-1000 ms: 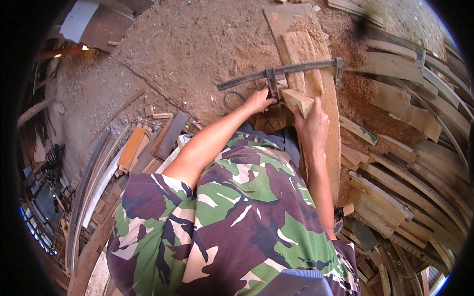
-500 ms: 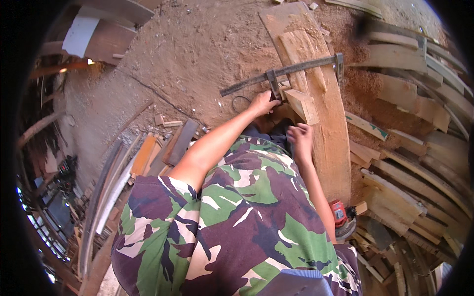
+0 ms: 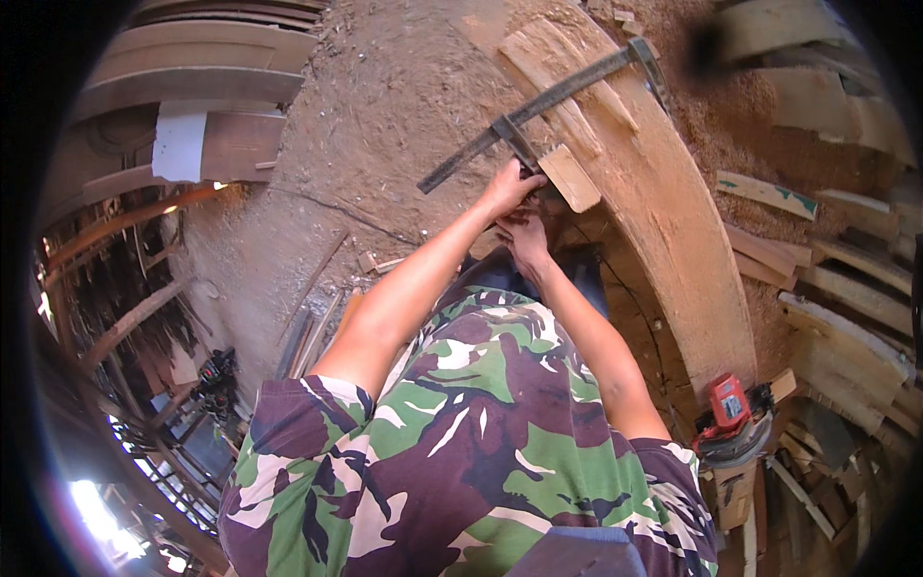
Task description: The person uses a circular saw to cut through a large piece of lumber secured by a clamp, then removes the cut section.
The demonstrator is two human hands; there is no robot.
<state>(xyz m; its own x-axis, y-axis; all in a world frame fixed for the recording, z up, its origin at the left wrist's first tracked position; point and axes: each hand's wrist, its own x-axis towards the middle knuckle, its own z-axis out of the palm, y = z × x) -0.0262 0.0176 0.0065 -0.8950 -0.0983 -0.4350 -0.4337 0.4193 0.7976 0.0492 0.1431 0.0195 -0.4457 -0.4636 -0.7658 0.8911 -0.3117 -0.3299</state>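
Note:
A dark metal bar clamp lies across a long, thick wooden plank, its fixed jaw over the plank's far right edge. Its sliding jaw stands left of the plank, by a small wooden block at the plank's left edge. My left hand is closed around the clamp just below the sliding jaw. Right below it, my right hand touches or nearly touches it, fingers curled. What the right fingers grip is hidden.
Rough strips of wood lie on the plank under the clamp bar. A red power tool stands by the plank's near end. Boards and offcuts are piled at right. A dark cord runs between me and the plank.
My right hand has moved left from beside the plank to just under my left hand. The left hand stays on the clamp. The whole view has turned, so the clamp bar looks steeper.

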